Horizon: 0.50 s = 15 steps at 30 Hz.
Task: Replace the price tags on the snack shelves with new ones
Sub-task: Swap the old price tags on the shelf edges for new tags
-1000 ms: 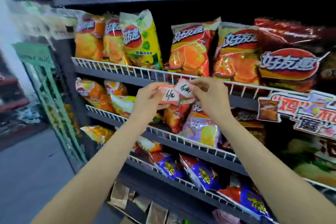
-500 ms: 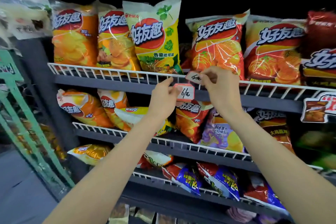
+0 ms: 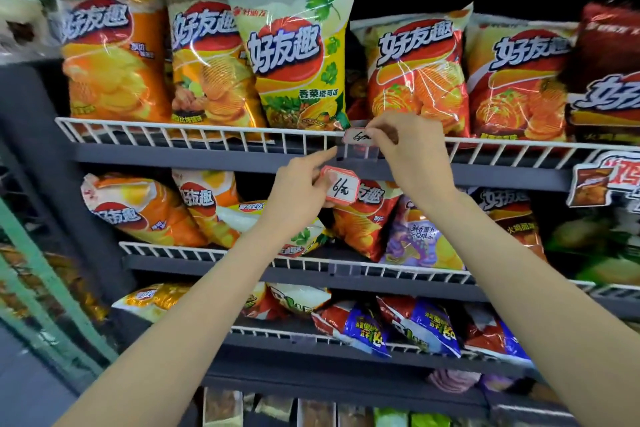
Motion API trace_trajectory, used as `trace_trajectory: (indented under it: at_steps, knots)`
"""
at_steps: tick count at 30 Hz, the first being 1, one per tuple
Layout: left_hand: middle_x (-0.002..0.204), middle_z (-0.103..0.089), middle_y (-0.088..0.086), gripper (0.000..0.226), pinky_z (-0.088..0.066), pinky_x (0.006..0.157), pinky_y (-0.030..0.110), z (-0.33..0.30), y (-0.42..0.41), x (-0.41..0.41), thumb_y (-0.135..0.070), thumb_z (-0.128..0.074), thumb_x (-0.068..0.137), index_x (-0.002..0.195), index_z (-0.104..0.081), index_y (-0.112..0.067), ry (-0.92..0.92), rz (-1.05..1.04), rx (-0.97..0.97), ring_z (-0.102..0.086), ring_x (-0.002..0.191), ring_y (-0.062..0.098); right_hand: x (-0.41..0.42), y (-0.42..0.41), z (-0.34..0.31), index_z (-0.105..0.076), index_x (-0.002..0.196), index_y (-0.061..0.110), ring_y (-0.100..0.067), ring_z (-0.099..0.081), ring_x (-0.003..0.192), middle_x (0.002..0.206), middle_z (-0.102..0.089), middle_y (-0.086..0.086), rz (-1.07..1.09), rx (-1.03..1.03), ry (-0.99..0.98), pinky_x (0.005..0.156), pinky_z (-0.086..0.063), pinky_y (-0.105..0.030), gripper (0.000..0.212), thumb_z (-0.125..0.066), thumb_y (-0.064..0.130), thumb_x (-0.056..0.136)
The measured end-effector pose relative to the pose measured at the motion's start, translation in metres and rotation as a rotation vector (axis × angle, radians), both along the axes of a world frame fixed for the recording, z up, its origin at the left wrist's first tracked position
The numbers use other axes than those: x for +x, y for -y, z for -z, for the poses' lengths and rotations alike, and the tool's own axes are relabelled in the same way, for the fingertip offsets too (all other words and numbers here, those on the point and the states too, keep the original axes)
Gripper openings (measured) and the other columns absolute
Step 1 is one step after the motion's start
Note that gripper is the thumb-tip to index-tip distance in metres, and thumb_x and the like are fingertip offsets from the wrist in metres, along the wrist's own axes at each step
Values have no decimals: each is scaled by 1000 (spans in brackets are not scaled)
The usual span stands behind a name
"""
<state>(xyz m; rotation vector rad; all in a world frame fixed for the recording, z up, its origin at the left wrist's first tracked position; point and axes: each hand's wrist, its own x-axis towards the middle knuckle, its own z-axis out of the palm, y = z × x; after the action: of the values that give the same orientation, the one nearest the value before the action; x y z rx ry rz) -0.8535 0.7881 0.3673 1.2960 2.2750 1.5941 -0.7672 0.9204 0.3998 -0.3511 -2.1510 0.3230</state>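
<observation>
At the top wire rail (image 3: 207, 135) of the snack shelf, right hand (image 3: 405, 149) is pinching a small white price tag (image 3: 358, 136) with a red border, fingers curled round its right end. Tag sits against the rail's upper edge, just above a clear plastic tag holder (image 3: 356, 151) clipped on the rail; can't tell if the tag is seated in the holder or only held against it. Left hand (image 3: 298, 187) is lower, in front of the grey shelf edge (image 3: 173, 158), gripping a second price tag (image 3: 341, 188) between thumb and curled fingers, handwritten "6/" legible on it. Left index finger is stretched up and its tip touches the holder's left end. The two tags are apart, one above the other. Chip bags stand behind the rail: a yellow coriander bag (image 3: 294, 55) directly left of the upper tag, an orange bag (image 3: 415, 73) right behind the right hand. Second shelf down has another clear holder (image 3: 341, 269) on its rail, with no tag visible in it.
</observation>
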Motion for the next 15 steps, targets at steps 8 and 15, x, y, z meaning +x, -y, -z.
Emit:
trace_trajectory:
  at_steps: [8,15]
  knots:
    - [95,-63,1,43,-55,63,12,-3,3,-5,-7,-47,96,137,-45,-19,-18,32,-25,-62,69,2,-11,0,14,-71,97,9,-27,-57,88,92,-61,-10,173,286,129,55,-47,-34,16,-65,3,83]
    - [97,-66,1,45,-56,66,16,-2,1,-8,-8,-47,96,138,-43,-24,-33,38,-37,-64,70,4,-5,1,13,-68,90,8,-28,-56,69,74,-60,-8,243,540,180,42,-23,-19,49,-77,-16,48]
